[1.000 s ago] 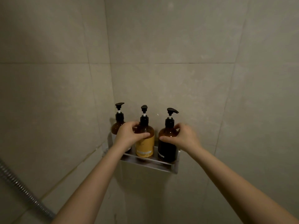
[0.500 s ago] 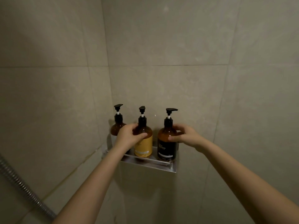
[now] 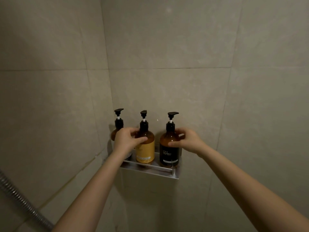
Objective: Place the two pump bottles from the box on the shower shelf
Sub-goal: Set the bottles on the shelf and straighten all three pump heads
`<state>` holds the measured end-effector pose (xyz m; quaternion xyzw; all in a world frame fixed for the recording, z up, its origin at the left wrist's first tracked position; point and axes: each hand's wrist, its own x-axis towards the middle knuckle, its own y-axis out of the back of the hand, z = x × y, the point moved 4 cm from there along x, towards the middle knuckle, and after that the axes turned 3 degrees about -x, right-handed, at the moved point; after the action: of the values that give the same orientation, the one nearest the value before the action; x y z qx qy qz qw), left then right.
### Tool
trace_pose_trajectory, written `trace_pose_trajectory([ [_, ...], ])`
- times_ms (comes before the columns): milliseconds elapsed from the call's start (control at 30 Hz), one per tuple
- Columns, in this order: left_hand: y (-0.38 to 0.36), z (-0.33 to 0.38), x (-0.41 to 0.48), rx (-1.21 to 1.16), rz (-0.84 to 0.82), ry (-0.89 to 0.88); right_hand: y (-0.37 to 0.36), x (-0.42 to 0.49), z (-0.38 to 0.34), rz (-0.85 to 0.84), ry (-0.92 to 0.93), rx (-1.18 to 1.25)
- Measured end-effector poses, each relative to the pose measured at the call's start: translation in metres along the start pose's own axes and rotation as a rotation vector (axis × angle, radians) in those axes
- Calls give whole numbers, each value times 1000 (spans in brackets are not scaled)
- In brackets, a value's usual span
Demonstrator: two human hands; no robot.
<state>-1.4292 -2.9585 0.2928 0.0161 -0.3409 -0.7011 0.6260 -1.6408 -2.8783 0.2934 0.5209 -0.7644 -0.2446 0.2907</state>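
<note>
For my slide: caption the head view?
Both hands steady two pump bottles on the shower shelf.

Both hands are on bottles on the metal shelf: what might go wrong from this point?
1. The black-labelled amber pump bottle, held by the right hand, stands near the metal shelf's open right end and might tip off.
2. The left hand, gripping the yellow-labelled bottle, may nudge the half-hidden third bottle.

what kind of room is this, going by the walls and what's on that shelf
Most likely a shower stall in a bathroom. Large beige wall tiles meet in a corner, a ribbed metal shower hose hangs at lower left, and a small wall-mounted metal shelf holds three amber pump bottles, one labelled shampoo.
</note>
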Motion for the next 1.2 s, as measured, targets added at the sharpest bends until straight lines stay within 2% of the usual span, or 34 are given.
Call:
trace_pose_trajectory([
  [167, 4, -4, 6, -9, -28, -10, 0, -3, -4, 13, 1, 3],
  [300, 4, -6, 6, 4, -30, -32, 2, -4, -5, 95, -31, 11],
  [533, 1, -11, 8, -36, -95, 1, 3, -1, -9, 68, -22, -9],
  [833, 0, -13, 6, -28, -64, -33, -2, -5, -11, 135, -27, -17],
  [900, 7, -10, 0, -49, 3, -70, -4, -6, -11, 135, -21, -15],
  [1033, 49, -6, -14, -46, 511, -142, -6, -7, -9, 146, -15, 11],
  [1067, 56, -8, -13, -54, 566, -131, -6, -7, -8, 149, -12, 12],
  [1100, 59, -12, -10, -55, 555, -102, -6, -7, -8, 154, -9, 13],
  [1200, 52, -29, 4, -5, 327, -12, -6, -6, -7, 168, -9, 22],
])
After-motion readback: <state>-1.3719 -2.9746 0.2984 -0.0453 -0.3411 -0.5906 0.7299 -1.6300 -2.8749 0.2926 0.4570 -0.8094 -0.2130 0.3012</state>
